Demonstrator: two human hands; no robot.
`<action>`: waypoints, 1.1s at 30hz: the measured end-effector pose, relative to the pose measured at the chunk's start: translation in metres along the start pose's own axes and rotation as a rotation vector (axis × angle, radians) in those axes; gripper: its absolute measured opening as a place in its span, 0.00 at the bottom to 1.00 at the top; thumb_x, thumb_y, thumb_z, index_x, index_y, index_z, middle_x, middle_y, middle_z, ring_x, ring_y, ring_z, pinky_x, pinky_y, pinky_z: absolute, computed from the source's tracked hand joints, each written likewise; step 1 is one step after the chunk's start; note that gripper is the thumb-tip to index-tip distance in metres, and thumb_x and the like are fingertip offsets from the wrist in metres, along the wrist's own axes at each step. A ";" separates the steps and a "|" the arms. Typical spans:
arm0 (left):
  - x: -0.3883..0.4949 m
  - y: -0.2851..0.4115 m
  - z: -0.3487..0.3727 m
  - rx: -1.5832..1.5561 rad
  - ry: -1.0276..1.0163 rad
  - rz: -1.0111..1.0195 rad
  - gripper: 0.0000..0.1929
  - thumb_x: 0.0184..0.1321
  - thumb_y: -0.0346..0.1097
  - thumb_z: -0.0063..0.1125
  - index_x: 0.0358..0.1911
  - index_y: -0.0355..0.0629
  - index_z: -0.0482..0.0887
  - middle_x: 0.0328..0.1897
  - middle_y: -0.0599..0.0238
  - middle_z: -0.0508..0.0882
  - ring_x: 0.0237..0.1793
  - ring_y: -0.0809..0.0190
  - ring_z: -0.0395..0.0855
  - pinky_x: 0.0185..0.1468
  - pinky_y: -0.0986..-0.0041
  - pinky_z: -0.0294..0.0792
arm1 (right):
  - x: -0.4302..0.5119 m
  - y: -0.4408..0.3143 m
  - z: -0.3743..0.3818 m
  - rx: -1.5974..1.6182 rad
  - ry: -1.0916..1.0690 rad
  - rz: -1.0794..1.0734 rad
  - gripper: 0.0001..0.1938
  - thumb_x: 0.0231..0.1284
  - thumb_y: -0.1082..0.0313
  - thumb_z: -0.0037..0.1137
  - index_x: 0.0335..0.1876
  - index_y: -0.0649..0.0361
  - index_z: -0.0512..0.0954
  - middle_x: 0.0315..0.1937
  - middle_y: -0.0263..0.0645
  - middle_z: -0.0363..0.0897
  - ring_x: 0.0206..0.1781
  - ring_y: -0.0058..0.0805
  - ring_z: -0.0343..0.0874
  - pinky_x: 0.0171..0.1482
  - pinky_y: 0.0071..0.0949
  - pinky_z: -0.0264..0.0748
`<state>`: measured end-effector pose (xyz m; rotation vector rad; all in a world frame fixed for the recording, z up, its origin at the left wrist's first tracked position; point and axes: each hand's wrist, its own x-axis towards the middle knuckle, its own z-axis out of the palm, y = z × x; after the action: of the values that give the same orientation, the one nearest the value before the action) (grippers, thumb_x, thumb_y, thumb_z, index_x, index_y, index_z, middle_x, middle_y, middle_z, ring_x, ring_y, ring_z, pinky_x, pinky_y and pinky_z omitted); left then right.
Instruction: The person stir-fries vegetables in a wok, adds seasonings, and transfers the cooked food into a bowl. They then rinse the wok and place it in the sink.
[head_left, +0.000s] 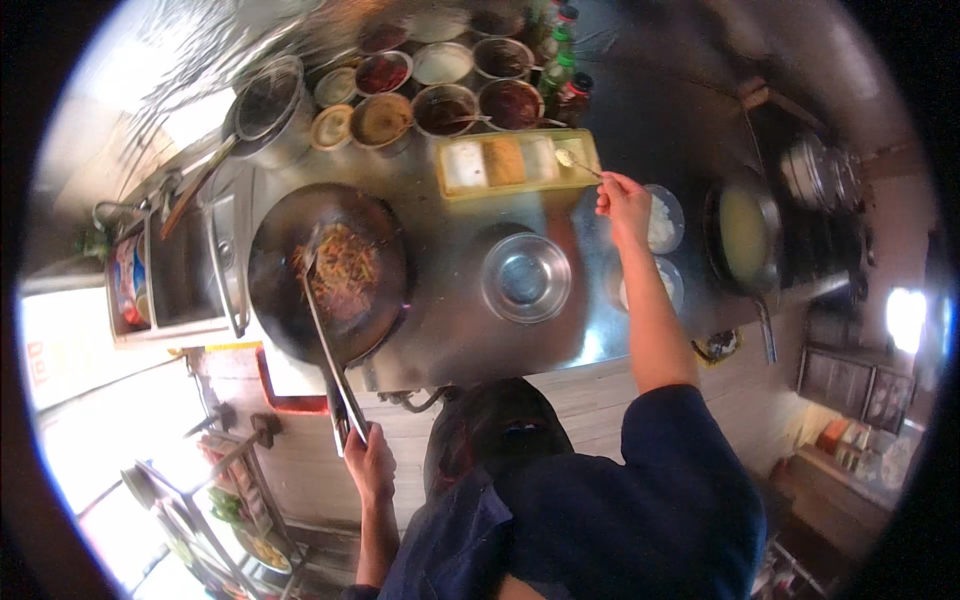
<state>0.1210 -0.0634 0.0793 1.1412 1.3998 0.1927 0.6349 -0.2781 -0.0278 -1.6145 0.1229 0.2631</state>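
My left hand (370, 461) grips the long metal handle of a cooking spatula or ladle (328, 337). Its head rests among browned, shredded food (346, 266) in a dark wok (285, 315). The wok's own handle (335, 409) runs close beside the tool. In my right hand (626, 201) is a small spoon (574, 160) heaped with pale yellow granules. I hold it over the right-end compartment of a yellow seasoning box (517, 189). White and orange-brown seasonings fill other compartments. Below the box stands a round clear or metal bowl (526, 277).
Several sauce containers (445, 110) and bottles (562, 71) line the back. A sink (187, 266) and tall pot (274, 112) are at left. Two bowls (664, 217) with white contents lie partly behind my right forearm. Another pan (742, 232) with yellowish liquid is farther right.
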 end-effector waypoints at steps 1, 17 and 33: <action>-0.001 -0.002 -0.003 -0.040 -0.021 0.003 0.09 0.70 0.37 0.57 0.32 0.47 0.77 0.17 0.80 0.68 0.13 0.77 0.63 0.17 0.80 0.55 | -0.006 -0.006 0.009 -0.007 -0.029 -0.020 0.11 0.72 0.65 0.60 0.51 0.65 0.84 0.30 0.35 0.83 0.25 0.18 0.78 0.26 0.21 0.81; -0.019 -0.027 -0.050 -0.059 0.047 0.006 0.07 0.70 0.36 0.58 0.36 0.43 0.77 0.18 0.76 0.71 0.13 0.73 0.67 0.16 0.77 0.60 | -0.175 -0.015 0.277 -0.322 -0.670 -0.338 0.09 0.72 0.70 0.56 0.48 0.65 0.85 0.30 0.39 0.84 0.23 0.23 0.82 0.26 0.24 0.79; 0.033 -0.025 0.001 0.188 0.077 0.185 0.10 0.69 0.38 0.60 0.40 0.39 0.81 0.20 0.73 0.74 0.18 0.74 0.71 0.21 0.75 0.62 | -0.063 0.012 0.013 -0.542 -0.174 -0.116 0.25 0.68 0.60 0.64 0.67 0.62 0.75 0.40 0.45 0.87 0.35 0.30 0.87 0.36 0.31 0.84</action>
<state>0.1176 -0.0530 0.0388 1.4334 1.4014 0.2425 0.5697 -0.2712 -0.0250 -2.1171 -0.1927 0.3663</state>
